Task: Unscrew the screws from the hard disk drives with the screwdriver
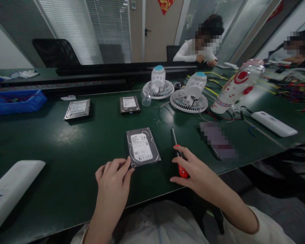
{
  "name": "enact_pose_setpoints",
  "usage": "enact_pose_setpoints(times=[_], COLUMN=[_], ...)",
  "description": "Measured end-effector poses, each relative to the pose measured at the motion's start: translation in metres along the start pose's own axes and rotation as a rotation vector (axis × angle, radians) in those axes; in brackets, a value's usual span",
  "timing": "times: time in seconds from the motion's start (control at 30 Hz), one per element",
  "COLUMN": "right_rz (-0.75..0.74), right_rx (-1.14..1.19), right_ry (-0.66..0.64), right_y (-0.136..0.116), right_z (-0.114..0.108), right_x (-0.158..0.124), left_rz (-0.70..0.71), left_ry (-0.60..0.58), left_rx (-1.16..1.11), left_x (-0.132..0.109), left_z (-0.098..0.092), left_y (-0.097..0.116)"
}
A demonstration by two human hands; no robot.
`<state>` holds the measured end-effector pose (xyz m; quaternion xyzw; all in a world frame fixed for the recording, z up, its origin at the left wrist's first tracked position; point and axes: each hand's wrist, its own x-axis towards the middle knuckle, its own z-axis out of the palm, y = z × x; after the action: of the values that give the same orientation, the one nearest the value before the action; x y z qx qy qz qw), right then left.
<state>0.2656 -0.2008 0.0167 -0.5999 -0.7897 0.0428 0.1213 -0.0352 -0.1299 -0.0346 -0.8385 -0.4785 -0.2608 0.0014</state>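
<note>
1. Right hand [193, 171] arched over a slim steel screwdriver with a red-and-black handle [174, 135], fingertips on the handle and thumb set wide; whether the grip was firm could not be told.
2. Left hand [114, 176] touched the near left corner of a grey metal hard drive with a white label [142, 147], thumb and forefinger close together; a true pinch could not be confirmed.
3. That drive lay flat, label up, on a dark green tabletop [91, 200], left of the screwdriver, whose tip pointed away from the wearer.
4. Beyond it sat a smaller, dark-edged drive with a white label [129, 103], beside a clear plastic cup [146, 99]; tiny silvery pieces [158, 122], too small to identify, were scattered nearby.
5. Two round white plastic fans with blue caps [196, 84] rested grille-down behind, and a person in white [186, 51] sat across the table.
</note>
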Motion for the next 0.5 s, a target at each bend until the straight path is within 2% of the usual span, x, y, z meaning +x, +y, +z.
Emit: enact_pose_setpoints(times=[0.2,0.37,0.5], right_rz=[0.101,0.108,0.028], right_rx=[0.12,0.166,0.11], right_ry=[0.151,0.2,0.411], right_y=[0.006,0.01,0.011], right_z=[0.001,-0.015,-0.037], right_x=[-0.006,-0.007,0.003], left_rz=[0.005,-0.017,0.012], left_ry=[-0.004,0.003,0.044], left_rx=[0.017,0.047,0.049], left_x=[0.001,0.002,0.001], left_z=[0.002,0.005,0.007], left_y=[-0.001,-0.001,0.0])
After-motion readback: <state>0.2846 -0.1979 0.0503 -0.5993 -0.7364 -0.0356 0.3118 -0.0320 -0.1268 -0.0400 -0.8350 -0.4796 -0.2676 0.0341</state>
